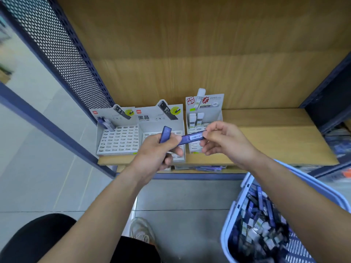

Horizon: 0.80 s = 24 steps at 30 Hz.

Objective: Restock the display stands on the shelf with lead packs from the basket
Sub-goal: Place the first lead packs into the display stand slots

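Fingers and thumb of the left hand curl round a blue lead pack, which stands nearly upright out of the fist. The right hand pinches the right end of a second pack between thumb and fingertips. This one lies roughly level between the two hands, and its other end seems to touch the left thumb, though the blur there makes that hard to tell. Both hands hover in front of three cardboard stands at the left end of the wooden shelf. The left stand has rows of open slots and a couple of dark packs in its back left corner. The middle stand, just beside it, is partly hidden by the left hand. The right stand holds white packs along its back row. A light blue basket sits low on the right under the right forearm, heaped with loose packs. A dark mesh panel closes the shelf on its left side. A pale shoe rests on the tiled floor below.
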Tool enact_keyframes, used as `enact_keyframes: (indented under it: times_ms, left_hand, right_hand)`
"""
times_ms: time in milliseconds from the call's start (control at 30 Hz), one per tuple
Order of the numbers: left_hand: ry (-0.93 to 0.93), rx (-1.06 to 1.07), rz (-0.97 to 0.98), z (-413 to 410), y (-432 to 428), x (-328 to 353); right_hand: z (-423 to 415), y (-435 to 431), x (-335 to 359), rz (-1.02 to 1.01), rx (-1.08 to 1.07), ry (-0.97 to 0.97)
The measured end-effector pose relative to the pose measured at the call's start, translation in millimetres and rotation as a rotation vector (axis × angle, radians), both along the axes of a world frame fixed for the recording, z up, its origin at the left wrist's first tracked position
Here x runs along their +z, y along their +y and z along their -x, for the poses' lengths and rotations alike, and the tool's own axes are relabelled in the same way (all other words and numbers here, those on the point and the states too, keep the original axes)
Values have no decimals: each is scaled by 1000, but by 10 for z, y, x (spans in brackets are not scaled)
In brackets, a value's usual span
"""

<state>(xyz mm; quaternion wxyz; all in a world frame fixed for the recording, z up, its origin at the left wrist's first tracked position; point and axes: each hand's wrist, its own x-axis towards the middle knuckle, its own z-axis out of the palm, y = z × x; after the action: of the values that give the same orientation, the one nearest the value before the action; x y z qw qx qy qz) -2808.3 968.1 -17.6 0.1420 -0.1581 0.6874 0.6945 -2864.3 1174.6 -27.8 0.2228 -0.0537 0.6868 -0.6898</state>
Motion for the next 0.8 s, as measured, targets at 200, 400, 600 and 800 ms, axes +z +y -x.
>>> enact_keyframes:
  times_ms: [200,400,600,800]
  left_hand:
    - [53,41,28,-108,-134,103]
    - [104,34,65,-162,-277,155]
    - [167,130,100,-150,-343,60]
    - [135,187,112,-118,-439,-3]
  right_hand:
    - [-132,-198,155,-162,180,80]
    - [-190,-391,146,-168,239,73]
    - [-189,-495,142,-139,278,56]
    - [-115,-582,52,-168,326,52]
